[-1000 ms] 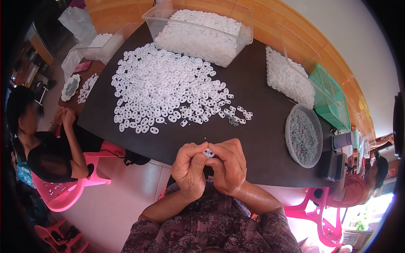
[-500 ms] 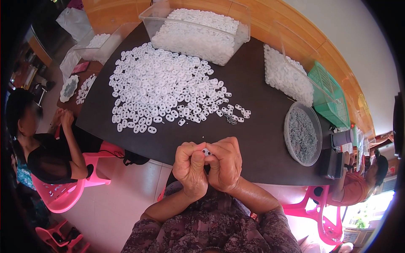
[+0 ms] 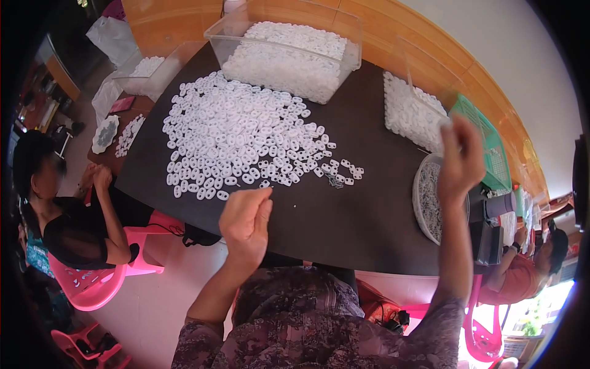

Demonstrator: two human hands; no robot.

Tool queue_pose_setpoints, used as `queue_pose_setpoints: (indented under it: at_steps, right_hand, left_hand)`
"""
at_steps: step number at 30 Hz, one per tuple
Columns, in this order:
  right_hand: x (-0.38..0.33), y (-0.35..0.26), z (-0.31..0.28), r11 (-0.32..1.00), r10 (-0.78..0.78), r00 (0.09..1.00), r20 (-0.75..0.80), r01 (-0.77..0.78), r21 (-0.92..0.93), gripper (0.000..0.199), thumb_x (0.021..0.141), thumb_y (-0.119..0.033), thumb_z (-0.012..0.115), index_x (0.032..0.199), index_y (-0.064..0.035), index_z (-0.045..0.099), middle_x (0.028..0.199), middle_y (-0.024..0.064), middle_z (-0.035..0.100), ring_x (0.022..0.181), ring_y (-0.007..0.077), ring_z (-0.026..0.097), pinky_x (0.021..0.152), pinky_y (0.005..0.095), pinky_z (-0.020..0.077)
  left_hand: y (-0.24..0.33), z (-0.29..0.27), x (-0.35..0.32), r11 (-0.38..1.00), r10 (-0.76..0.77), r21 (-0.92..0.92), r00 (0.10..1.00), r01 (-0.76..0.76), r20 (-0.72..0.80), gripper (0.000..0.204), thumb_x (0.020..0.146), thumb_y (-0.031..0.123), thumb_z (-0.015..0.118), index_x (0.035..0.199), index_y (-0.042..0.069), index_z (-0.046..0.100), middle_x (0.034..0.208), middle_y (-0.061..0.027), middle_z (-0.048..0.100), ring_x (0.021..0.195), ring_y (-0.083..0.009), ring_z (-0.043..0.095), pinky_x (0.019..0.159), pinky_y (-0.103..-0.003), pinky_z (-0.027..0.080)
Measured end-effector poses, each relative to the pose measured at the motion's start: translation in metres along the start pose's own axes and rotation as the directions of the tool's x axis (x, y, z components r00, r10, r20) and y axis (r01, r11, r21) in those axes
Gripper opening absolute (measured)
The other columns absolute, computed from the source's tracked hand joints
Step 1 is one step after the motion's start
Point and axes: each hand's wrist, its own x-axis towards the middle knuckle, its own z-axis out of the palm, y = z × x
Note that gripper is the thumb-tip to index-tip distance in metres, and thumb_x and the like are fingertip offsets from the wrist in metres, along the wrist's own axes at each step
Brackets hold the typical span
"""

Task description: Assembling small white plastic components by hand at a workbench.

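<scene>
My left hand (image 3: 244, 224) is closed above the near edge of the dark table (image 3: 344, 230), thumb against the curled fingers. What it holds, if anything, is too small to make out. My right hand (image 3: 462, 161) is raised over the right side, blurred by motion. A small white plastic piece (image 3: 444, 123) shows at its fingertips, beside the clear box of white pieces (image 3: 410, 109). Below that hand, a round tub (image 3: 424, 212) of small grey metal parts is partly hidden by my forearm. A large heap of white two-hole plastic pieces (image 3: 239, 135) covers the table's left half.
A large clear bin (image 3: 279, 46) filled with white pieces stands at the back. Right of the smaller box is a green basket (image 3: 495, 157). A few grey metal parts (image 3: 334, 181) lie near the heap. One person (image 3: 80, 221) sits at left, another (image 3: 522, 264) at right.
My hands were together at the near edge on a white two-hole piece. They have parted: the right swung up and right with a white piece, the left shifted slightly left.
</scene>
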Motion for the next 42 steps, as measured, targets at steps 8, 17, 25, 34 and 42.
queue_pose_setpoints:
  at_steps: [8, 17, 25, 34, 42]
  right_hand:
    - [0.093, 0.140, -0.008, 0.833, -0.072, 0.985, 0.158, 0.147, -0.534, 0.016, 0.081, -0.012, 0.064, 0.095, -0.0084, 0.070, 0.084, 0.0113, 0.067, 0.082, 0.0297, 0.062, 0.073, 0.0396, 0.0483]
    - [-0.006, 0.014, 0.027, 0.921, -0.363, 0.840, 0.404, 0.388, 0.021, 0.010, 0.072, 0.001, 0.061, 0.079, -0.0042, 0.064, 0.074, 0.0115, 0.060, 0.072, 0.0306, 0.055, 0.065, 0.0409, 0.0431]
    - [-0.102, -0.016, 0.064, 0.956, -0.292, 0.758, 0.583, 0.235, 0.173, 0.012, 0.068, -0.001, 0.071, 0.075, -0.0045, 0.062, 0.071, 0.0079, 0.053, 0.071, 0.0268, 0.051, 0.062, 0.0370, 0.0442]
    - [-0.098, -0.028, 0.073, 0.942, -0.311, 0.705, 0.638, 0.318, 0.108, 0.013, 0.068, 0.000, 0.069, 0.071, -0.0042, 0.057, 0.073, 0.0091, 0.050, 0.073, 0.0280, 0.049, 0.061, 0.0390, 0.0429]
    - [-0.097, -0.031, 0.082, 0.918, -0.345, 0.653, 0.674, 0.385, 0.097, 0.013, 0.069, -0.001, 0.068, 0.073, -0.0043, 0.056, 0.073, 0.0097, 0.050, 0.073, 0.0278, 0.049, 0.062, 0.0383, 0.0426]
  left_hand:
    - [-0.006, 0.012, 0.013, 0.876, 0.209, 0.420, 0.972, -0.236, 0.112, 0.024, 0.070, -0.002, 0.070, 0.092, 0.004, 0.064, 0.079, -0.0068, 0.053, 0.073, -0.0249, 0.053, 0.058, -0.035, 0.044]
    - [-0.009, 0.012, 0.007, 0.886, 0.178, 0.382, 0.954, -0.263, 0.243, 0.031, 0.065, -0.004, 0.066, 0.094, 0.004, 0.067, 0.081, -0.0073, 0.051, 0.075, -0.0255, 0.052, 0.057, -0.035, 0.044]
    - [-0.002, 0.021, 0.006, 0.926, 0.229, 0.281, 0.966, -0.253, 0.117, 0.033, 0.066, -0.008, 0.068, 0.098, 0.001, 0.065, 0.081, -0.0077, 0.055, 0.073, -0.0248, 0.054, 0.058, -0.035, 0.045]
    - [-0.004, 0.008, 0.002, 0.946, 0.196, 0.247, 0.978, -0.209, 0.076, 0.030, 0.068, -0.007, 0.071, 0.097, 0.000, 0.064, 0.081, -0.0081, 0.057, 0.070, -0.0251, 0.054, 0.057, -0.034, 0.045]
    - [-0.004, 0.008, 0.001, 0.958, 0.186, 0.209, 0.980, -0.196, 0.065, 0.029, 0.068, -0.007, 0.070, 0.096, 0.000, 0.064, 0.081, -0.0082, 0.057, 0.070, -0.0251, 0.055, 0.058, -0.035, 0.046]
